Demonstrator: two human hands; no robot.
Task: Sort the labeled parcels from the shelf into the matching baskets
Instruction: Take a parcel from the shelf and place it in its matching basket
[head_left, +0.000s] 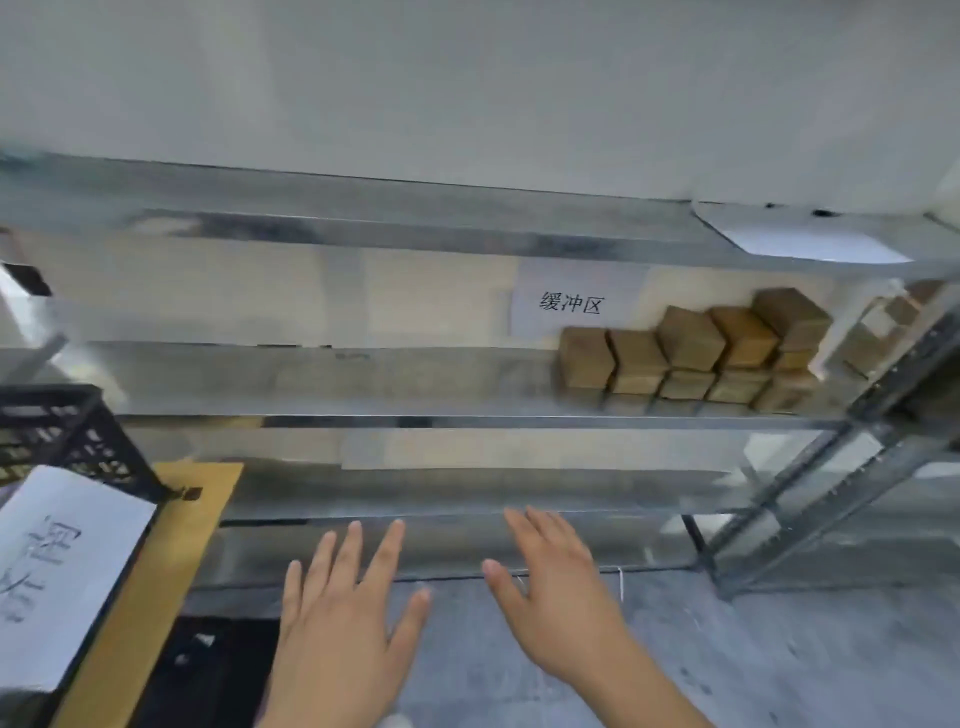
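Note:
Several small brown cardboard parcels (691, 353) are stacked in two layers at the right end of the middle level of a metal shelf (363, 421). A white paper sign (571, 304) with black characters hangs on the wall behind them. My left hand (343, 608) and my right hand (550, 597) are both held out low in front of the shelf, fingers straight and spread, holding nothing. A black plastic basket (78, 436) with a white paper label (62, 566) stands at the left edge.
A yellow-brown board (171, 566) lies under the basket. The shelf's right upright and braces (831, 467) slant down to the grey concrete floor (779, 649). A white sheet (795, 239) lies on the top level at the right. More brown boxes (883, 322) show at the far right.

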